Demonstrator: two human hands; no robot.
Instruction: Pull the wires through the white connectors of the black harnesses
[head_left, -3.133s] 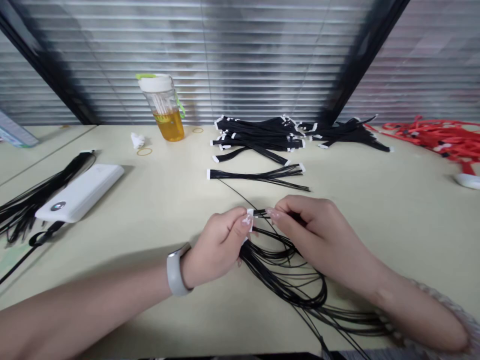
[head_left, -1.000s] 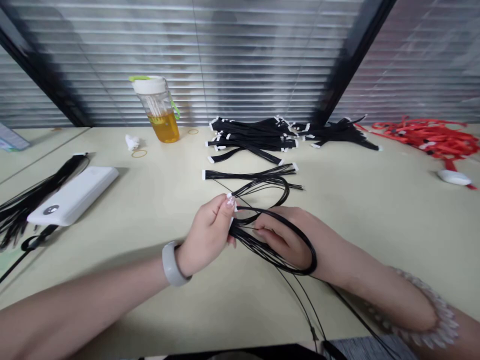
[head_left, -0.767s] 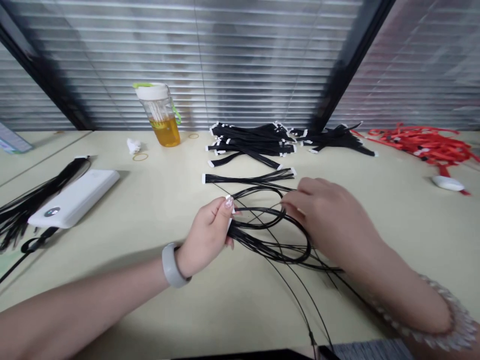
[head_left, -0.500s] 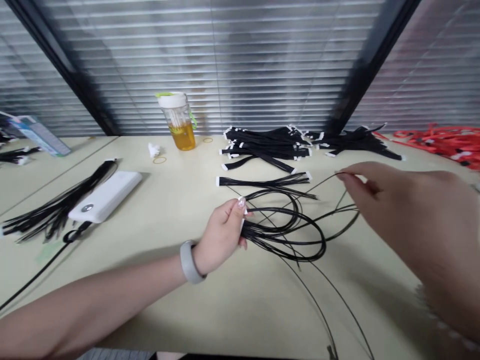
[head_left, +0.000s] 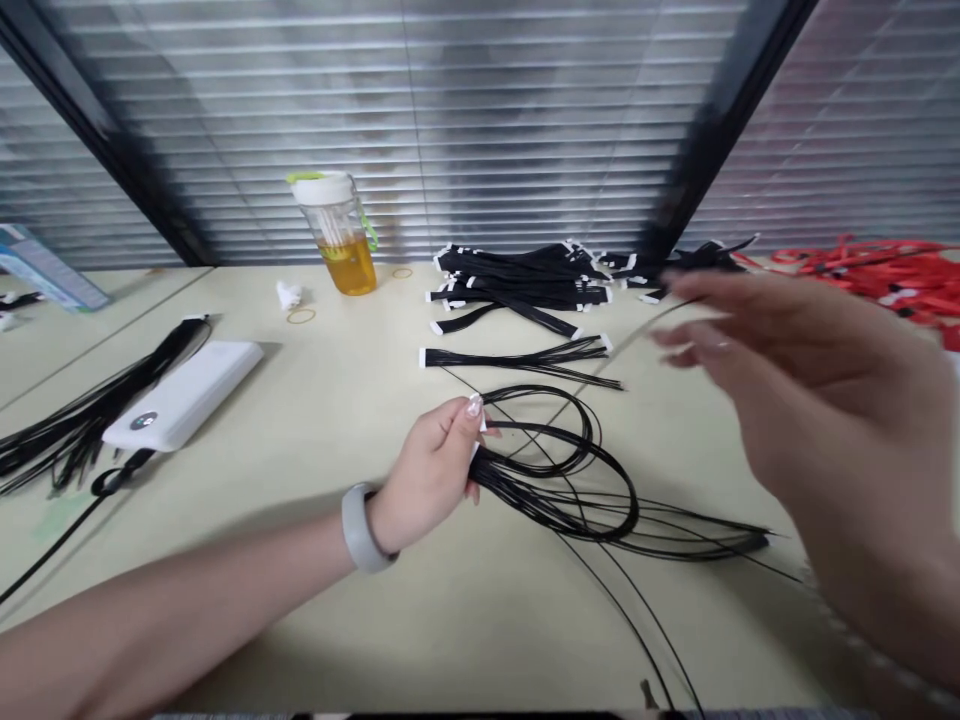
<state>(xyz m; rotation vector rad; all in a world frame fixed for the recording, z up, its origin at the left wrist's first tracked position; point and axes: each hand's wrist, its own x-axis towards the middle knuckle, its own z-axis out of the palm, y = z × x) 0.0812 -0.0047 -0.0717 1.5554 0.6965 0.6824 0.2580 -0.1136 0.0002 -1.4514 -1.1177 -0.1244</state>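
Note:
My left hand (head_left: 431,455) pinches the white connectors (head_left: 480,425) at the end of a bundle of black wires (head_left: 525,490). The wires fan out to the right in large loops, some reaching the table's front edge. My right hand (head_left: 817,400) is raised at the right and smeared by motion, with thumb and fingers apart. One thin wire (head_left: 637,330) slants up towards its fingertips, with no grip on it visible. Just behind the loops lies a separate black wire harness (head_left: 517,358) with white ends.
Behind are a pile of black harnesses (head_left: 525,275) and a bottle of amber liquid (head_left: 345,245). Red cables (head_left: 877,275) lie back right. On the left are a white power bank (head_left: 184,395) with a cord and another black bundle (head_left: 105,405). A window blind rises behind the table.
My right hand's fingers have parted from their pinch on a wire, and the hand has risen slightly. The looped wires' far ends have dropped lower. My left hand keeps its hold.

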